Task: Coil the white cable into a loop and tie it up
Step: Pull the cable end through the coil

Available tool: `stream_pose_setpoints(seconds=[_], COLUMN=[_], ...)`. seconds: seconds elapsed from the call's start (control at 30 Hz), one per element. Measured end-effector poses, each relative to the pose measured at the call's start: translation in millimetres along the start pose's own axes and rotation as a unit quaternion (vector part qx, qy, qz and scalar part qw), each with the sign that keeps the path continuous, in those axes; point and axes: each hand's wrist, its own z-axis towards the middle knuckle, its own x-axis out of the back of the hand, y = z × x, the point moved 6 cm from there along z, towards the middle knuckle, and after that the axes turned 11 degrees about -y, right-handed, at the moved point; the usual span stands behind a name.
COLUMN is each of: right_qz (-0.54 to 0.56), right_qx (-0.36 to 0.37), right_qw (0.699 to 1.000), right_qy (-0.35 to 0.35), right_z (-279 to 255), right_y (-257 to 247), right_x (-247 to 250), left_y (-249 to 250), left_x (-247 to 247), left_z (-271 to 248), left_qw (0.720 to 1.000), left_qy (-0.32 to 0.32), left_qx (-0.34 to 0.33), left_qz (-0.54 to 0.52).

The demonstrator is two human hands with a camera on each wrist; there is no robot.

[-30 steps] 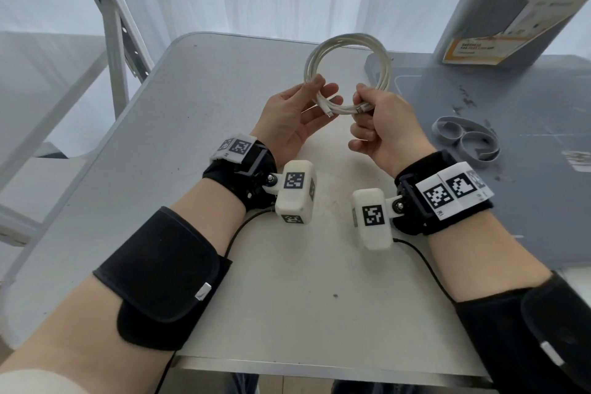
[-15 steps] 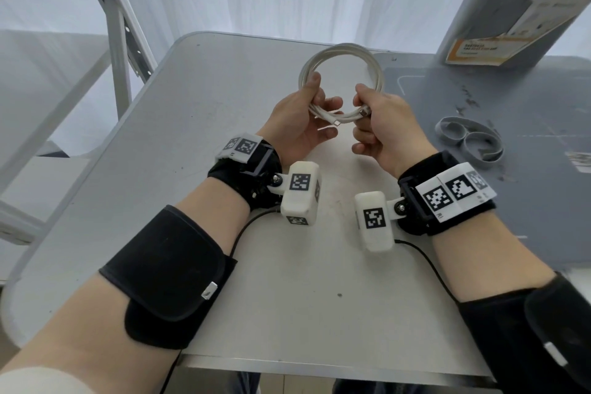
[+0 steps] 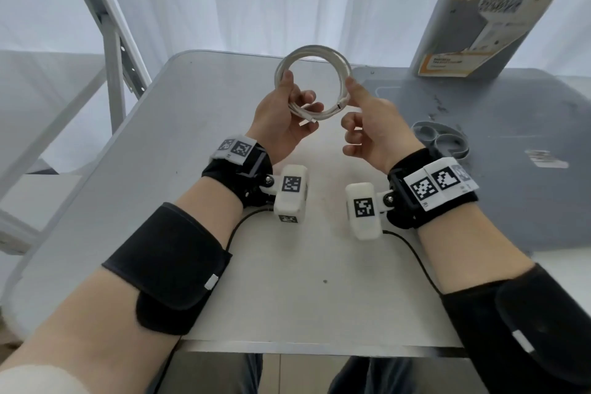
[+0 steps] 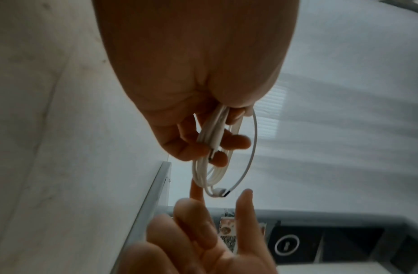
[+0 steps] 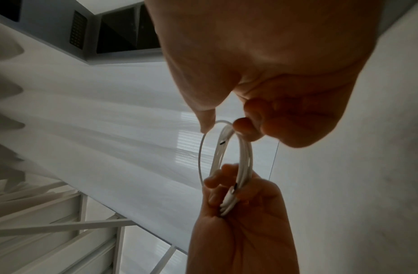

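The coiled white cable [image 3: 311, 83] is now being gripped by the left hand [image 3: 284, 125] alone, the right hand [image 3: 367, 125] having loosened to fingertip contact, suggesting the grey strap [image 3: 439, 142] is being sought next

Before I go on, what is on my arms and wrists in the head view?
Both forearms carry a wide black wrap band with a small white tab. Each wrist has a black strap topped by white cards with black square markers. A white boxy wrist camera with a marker hangs from each strap, trailing a thin black wire. Hands are bare.
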Motion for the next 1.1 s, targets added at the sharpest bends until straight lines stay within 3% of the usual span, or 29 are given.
stream_pose_setpoints(seconds=[0.17,0.3,0.43,0.5,0.6,0.73,0.83,1.1], right_qz=[-0.096,-0.286,-0.431,-0.451,-0.432,-0.308,-0.247,-0.206], right_qx=[0.009,0.034,-0.089,-0.130,-0.099,0.035,0.115,0.130], right_qw=[0.993,0.952,0.892,0.879,0.893,0.947,0.961,0.964], right_qy=[0.061,0.103,0.105,0.086,0.071,0.088,0.040,-0.110], right_z=[-24,-44,-52,-63,-77,-100,-130,-164], right_y=[-16,-33,-22,-17,-18,-37,-65,-81], right_x=[29,62,83,80,76,71,49,-5], left_y=[2,4,9,13,21,36,49,72], left_x=[-20,-37,-46,-50,-58,-66,-73,-99], left_z=[-8,-24,-44,-56,-73,-95,-110,-141], left_qw=[0.999,0.999,0.998,0.998,0.998,0.998,0.998,0.999], left_qy=[0.010,0.018,0.038,0.045,0.047,0.046,0.038,-0.023], left_qx=[0.016,0.025,0.025,0.022,0.019,0.003,-0.014,-0.035], left_qz=[0.031,0.030,0.031,0.034,0.044,0.049,0.041,-0.006])
